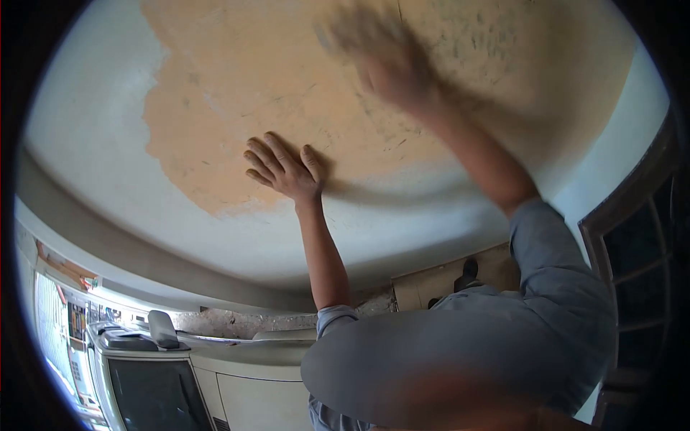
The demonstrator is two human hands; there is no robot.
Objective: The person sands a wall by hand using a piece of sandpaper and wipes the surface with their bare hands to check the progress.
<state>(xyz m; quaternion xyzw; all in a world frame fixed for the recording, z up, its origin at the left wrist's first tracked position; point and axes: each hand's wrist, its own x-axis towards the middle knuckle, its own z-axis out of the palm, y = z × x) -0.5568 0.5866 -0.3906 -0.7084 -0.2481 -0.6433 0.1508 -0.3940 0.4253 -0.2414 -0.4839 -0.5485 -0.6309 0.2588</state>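
Note:
A pale wall point(402, 188) fills the upper part of the head view, with a large tan, ragged-edged patch point(208, 108) across it. Dark marks and scratches dot this patch, mostly toward the upper right. My left hand point(286, 171) lies against the lower part of the patch, palm to the wall, its fingers spread and holding nothing. Dust or residue coats its fingertips. Higher up and to the right, my right hand point(384, 61) is over the patch, smeared by motion. Its fingers are too blurred to show their shape, or whether anything is in them.
A light-coloured vehicle point(251, 381) with a side mirror point(163, 330) stands at the lower left, behind me. To the right is a dark-framed window or door point(640, 251). My shoe point(470, 269) shows on the floor near the wall's base. A curved ledge point(108, 237) runs along the left.

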